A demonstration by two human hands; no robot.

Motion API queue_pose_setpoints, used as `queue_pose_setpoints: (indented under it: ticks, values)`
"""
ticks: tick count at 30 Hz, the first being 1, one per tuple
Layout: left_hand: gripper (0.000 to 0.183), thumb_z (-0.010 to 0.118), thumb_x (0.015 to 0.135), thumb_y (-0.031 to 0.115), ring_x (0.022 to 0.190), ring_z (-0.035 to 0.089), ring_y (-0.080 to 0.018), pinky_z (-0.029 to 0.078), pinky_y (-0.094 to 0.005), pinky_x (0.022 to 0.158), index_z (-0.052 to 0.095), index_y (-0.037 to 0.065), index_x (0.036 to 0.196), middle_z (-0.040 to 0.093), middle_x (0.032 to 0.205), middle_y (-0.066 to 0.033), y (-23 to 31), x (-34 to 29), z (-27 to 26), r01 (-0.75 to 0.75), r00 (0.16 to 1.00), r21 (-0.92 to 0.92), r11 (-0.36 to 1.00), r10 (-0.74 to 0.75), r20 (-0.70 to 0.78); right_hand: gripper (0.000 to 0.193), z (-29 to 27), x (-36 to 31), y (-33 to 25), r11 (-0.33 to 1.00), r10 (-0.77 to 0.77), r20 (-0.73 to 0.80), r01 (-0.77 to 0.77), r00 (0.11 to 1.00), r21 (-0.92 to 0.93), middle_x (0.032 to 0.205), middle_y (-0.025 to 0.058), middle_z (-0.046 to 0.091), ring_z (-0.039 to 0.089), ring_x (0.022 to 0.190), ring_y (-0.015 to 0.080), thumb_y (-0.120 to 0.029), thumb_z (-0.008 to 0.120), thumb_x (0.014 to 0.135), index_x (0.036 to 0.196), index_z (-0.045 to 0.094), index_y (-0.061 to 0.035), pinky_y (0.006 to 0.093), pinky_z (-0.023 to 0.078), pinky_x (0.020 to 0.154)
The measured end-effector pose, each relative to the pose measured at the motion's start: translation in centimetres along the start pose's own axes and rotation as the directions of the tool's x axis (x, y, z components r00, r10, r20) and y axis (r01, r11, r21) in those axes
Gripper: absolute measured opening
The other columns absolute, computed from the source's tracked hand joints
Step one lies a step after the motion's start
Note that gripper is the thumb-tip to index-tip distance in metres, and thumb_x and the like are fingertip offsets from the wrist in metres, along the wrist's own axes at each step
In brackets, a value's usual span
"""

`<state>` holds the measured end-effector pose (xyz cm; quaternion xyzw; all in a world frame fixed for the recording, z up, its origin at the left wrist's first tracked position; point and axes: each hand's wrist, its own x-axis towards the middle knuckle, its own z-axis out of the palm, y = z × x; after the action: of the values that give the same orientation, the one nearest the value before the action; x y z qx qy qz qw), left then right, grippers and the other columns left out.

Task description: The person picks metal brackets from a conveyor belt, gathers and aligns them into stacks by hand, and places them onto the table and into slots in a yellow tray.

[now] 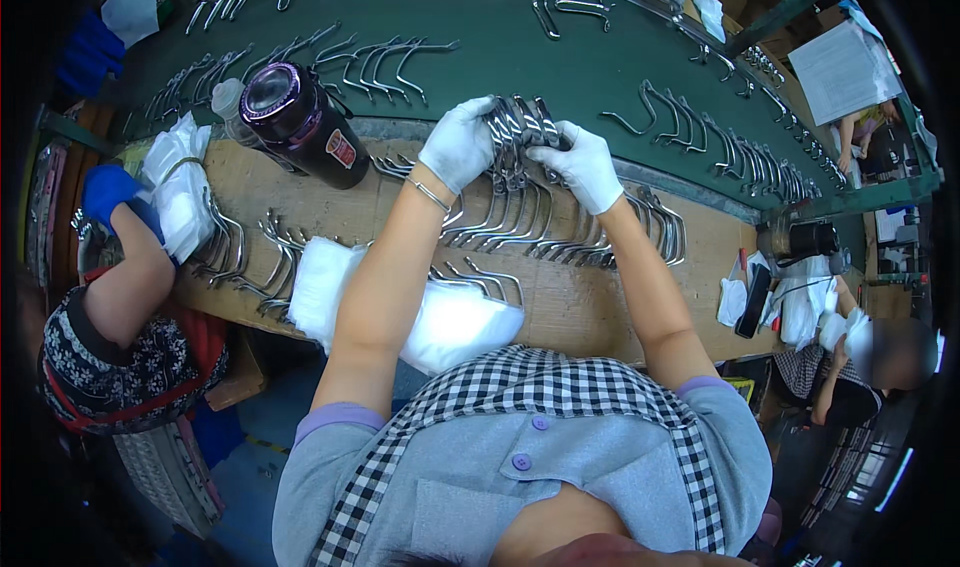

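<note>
Both of my hands wear white gloves and are raised over the near edge of the green belt. A bundle of curved, shiny chrome metal bars is held between them; their exact kind I cannot make out. My left hand closes on the bundle's left side, its fingertips partly hidden behind the metal. On the right side, my right hand grips the bundle with thumb and fingers. Just below, a row of similar bent bars lies on the cardboard-covered bench. White plastic wrapping lies under my left forearm.
A dark flask and a clear bottle stand left of my hands. More bent bars lie along the green belt. A co-worker's blue-gloved hand is at the left; another person sits right, beyond a phone.
</note>
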<state>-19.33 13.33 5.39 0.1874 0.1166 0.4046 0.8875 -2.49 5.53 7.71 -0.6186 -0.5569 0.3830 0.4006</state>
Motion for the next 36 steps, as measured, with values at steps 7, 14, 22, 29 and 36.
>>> queue_pose_setpoints:
  ticks: [7,14,22,29,36]
  values:
    - [0.047,0.034,0.099,0.033,0.109,0.057,-0.0311,0.048,-0.0431,0.094,0.043,-0.004,0.127,0.054,0.122,-0.0224,-0.1,-0.5,1.1,0.082,0.988,0.0,0.997,-0.081,0.134,0.03,-1.2,-1.0,-1.3,0.841,-0.185,0.133,0.226,0.974,-0.491,0.08,0.014,0.064,0.061,0.074,0.0271,-0.029,0.072,0.074,0.091,0.065,-0.0048,0.0333,0.048,0.069]
    - [0.054,0.035,0.098,0.042,0.112,0.055,-0.0341,0.045,-0.046,0.096,0.042,-0.003,0.128,0.053,0.123,-0.0236,-0.8,-0.5,1.6,0.218,0.976,-0.057,0.974,-0.216,0.034,0.035,-1.1,-1.3,0.5,0.872,-0.155,0.192,0.225,0.969,-0.434,0.091,0.0144,0.066,0.062,0.084,0.0301,-0.033,0.069,0.075,0.099,0.067,-0.0074,0.0343,0.048,0.076]
    - [0.04,0.05,0.094,0.026,0.101,0.062,-0.0274,0.05,-0.0402,0.089,0.051,-0.005,0.12,0.06,0.115,-0.0184,-1.2,-1.0,2.7,0.037,0.998,0.341,0.94,-0.055,0.044,0.041,-2.4,-2.6,2.5,0.986,-0.016,-0.076,0.003,0.997,-0.169,0.099,0.0136,0.067,0.064,0.094,0.0237,-0.027,0.066,0.079,0.112,0.061,-0.0027,0.0312,0.049,0.083]
    - [0.035,0.061,0.08,0.0,0.096,0.062,-0.0162,0.049,-0.0298,0.088,0.059,-0.002,0.115,0.065,0.108,-0.0099,-1.5,-1.9,4.1,-0.095,0.995,0.622,0.777,0.081,0.051,0.066,-1.5,-3.4,3.2,0.731,0.292,0.356,-0.447,0.888,0.516,0.098,0.0219,0.065,0.066,0.084,0.0282,-0.055,0.047,0.089,0.113,0.055,0.007,0.0343,0.052,0.069]
    - [0.027,0.069,0.077,0.004,0.087,0.063,-0.0114,0.05,-0.0251,0.079,0.065,0.001,0.104,0.067,0.098,-0.0046,-2.3,-2.4,5.5,-0.03,0.998,0.678,0.735,0.055,-0.016,0.079,1.9,-1.7,3.4,0.281,-0.138,0.543,-0.493,0.828,0.824,0.131,0.0198,0.048,0.049,0.119,0.0314,-0.062,0.046,0.084,0.131,0.04,0.0011,0.0486,0.04,0.099]
